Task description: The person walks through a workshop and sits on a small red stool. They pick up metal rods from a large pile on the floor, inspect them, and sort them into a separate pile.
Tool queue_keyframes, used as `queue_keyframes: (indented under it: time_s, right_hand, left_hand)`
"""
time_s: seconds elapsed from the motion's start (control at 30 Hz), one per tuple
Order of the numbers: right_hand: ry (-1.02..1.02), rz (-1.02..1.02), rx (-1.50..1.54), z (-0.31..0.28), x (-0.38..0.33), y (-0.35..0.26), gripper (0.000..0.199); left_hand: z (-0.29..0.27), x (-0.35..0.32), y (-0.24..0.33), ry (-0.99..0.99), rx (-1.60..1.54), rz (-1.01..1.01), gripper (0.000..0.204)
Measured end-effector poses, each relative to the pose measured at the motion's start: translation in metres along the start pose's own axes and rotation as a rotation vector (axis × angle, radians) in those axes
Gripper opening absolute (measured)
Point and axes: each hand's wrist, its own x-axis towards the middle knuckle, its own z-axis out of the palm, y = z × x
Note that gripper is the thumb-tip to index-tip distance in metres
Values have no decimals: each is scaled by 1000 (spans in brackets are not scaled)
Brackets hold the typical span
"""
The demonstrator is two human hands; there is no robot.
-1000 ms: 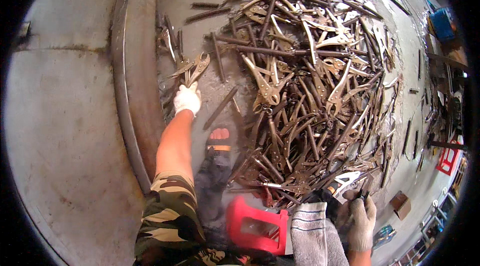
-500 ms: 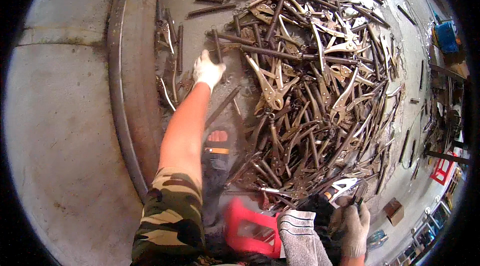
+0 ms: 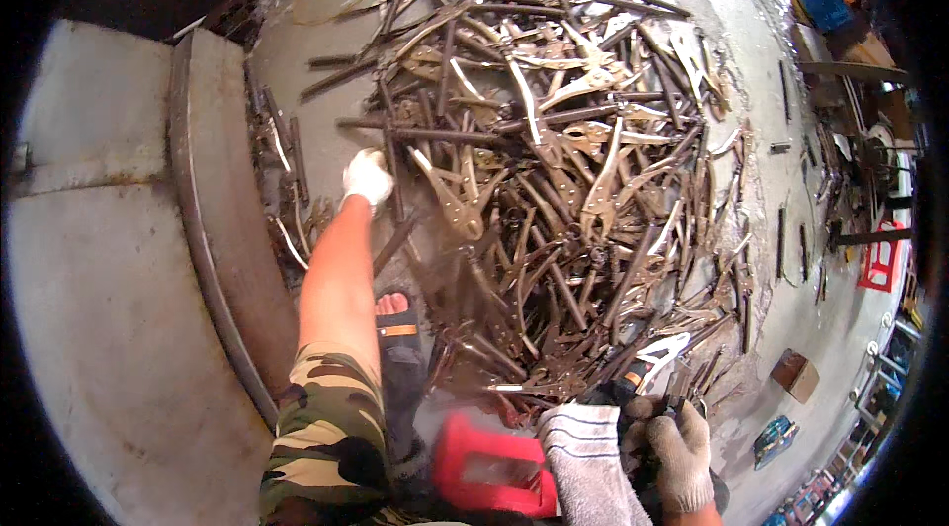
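I see the heap of pliers and dark rods spread out to the right of the left fingers. The left hand is the nearer one to a dark rod just right of its fingertips, long axis running away from the body; I can't tell whether those fingers are clamped on it. Right of the right hand sits a brown carton, contents unclear to me. The right fingers curl around a small dark piece.
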Motion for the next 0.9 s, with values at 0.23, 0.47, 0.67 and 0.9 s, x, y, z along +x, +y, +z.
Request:
queue_keyframes:
  time_s: [0.23, 0.47, 0.67, 0.9]
  right_hand:
    - [-99, 30, 76, -17, -6, 11, 26]
    - [-348, -249, -146, -33, -20, 24, 23]
    - [-206, -537, -89, -34, -21, 26, 36]
    - [-245, -829, 59, -15, -59, 48, 32]
  left_hand:
    - [5, -22, 48, -40, -633, -130, 50]
    - [-99, -78, 123, -368, -1110, -257, 12]
    - [-214, -183, 234, -335, -1277, 129, 37]
    - [-257, -369, 279, -149, -1539, 296, 62]
